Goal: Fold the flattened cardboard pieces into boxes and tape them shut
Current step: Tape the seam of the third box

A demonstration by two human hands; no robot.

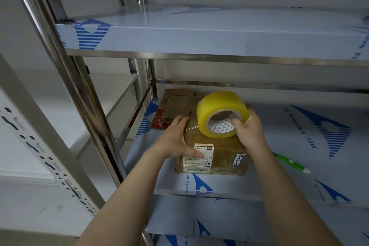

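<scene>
**Tape roll on a folded box**

A folded cardboard box [214, 146] sits at centre frame on a film-covered steel shelf [299, 166]. On its top stands a yellow tape roll [222, 115], gripped by the right hand [248, 128] with fingers hooked into the core. The left hand [175, 138] lies spread, palm down, on the box's left edge. A strip of tape seems to run from roll to box. Flattened cardboard [175, 109] lies behind at upper left; a green pen [291, 163] rests to the right.

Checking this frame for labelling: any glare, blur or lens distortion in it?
Head view: wide-angle bending bows the shelf post; a bright reflection streaks that post; the tape roll and box are fairly sharp, the label print too soft to read.
</scene>
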